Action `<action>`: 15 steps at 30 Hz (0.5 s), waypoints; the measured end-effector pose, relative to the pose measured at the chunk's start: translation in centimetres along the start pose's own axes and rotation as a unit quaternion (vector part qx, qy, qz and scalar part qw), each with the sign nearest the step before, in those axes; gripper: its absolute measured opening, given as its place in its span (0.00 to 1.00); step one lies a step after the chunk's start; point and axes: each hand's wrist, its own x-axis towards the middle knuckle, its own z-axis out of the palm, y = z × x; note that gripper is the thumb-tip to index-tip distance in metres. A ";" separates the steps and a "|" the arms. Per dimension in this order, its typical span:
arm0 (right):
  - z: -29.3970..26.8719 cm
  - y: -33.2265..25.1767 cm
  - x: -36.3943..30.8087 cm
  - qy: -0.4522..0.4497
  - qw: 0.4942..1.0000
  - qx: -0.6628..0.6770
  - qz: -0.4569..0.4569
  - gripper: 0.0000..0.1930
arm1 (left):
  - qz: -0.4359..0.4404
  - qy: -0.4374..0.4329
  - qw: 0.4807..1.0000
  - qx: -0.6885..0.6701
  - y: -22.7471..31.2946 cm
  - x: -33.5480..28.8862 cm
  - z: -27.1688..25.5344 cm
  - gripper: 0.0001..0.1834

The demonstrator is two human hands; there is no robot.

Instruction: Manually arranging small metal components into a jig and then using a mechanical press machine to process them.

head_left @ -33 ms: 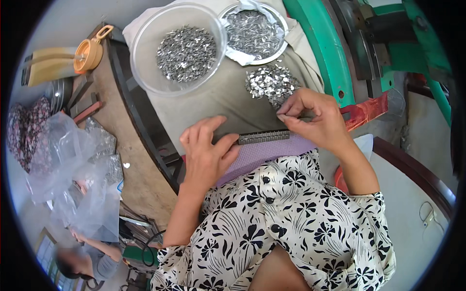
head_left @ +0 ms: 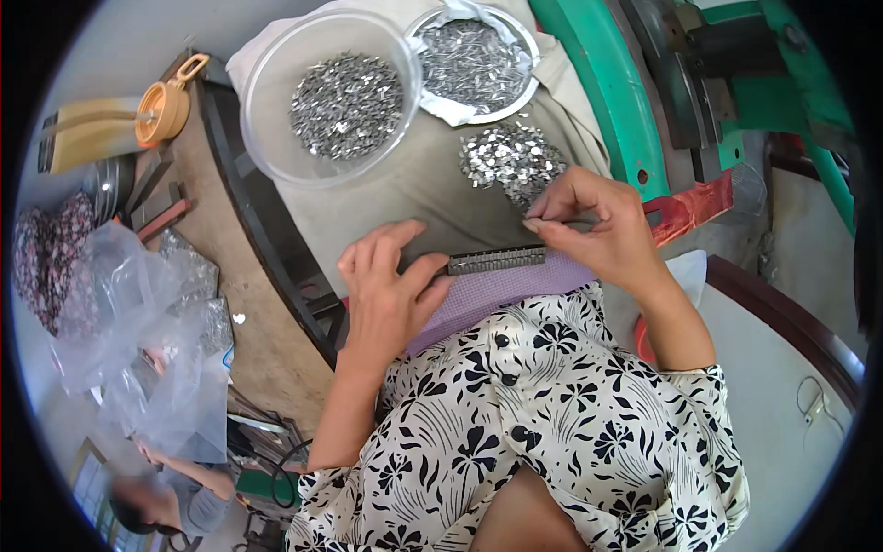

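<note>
A dark, narrow slotted metal bar [head_left: 497, 260] lies crosswise in front of me, along the edge of a purple woven cloth [head_left: 483, 299]. My left hand [head_left: 382, 290] rests at its left end, thumb tip against or very near the bar and the other fingers loosely spread. Over the bar's right end, my right hand [head_left: 593, 225] is closed in a pinch of thumb and forefinger. Whatever is between those fingertips is too small to make out. Just beyond the right fingertips, a loose heap of small shiny flat metal pieces [head_left: 510, 161] lies on the grey-beige cloth [head_left: 395, 198].
Farther back stand a clear plastic bowl [head_left: 253, 138] of small metal pieces and a lined round dish [head_left: 531, 87] of thin metal pieces. A green machine frame [head_left: 616, 110] borders the right. On the left are a wooden bench [head_left: 248, 313], clear plastic bags [head_left: 156, 368] and another person [head_left: 175, 501].
</note>
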 end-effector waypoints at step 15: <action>0.8 2.2 -4.1 0.053 0.994 -0.089 0.025 0.04 | -0.079 0.010 0.994 -0.070 0.5 -0.8 0.9 0.20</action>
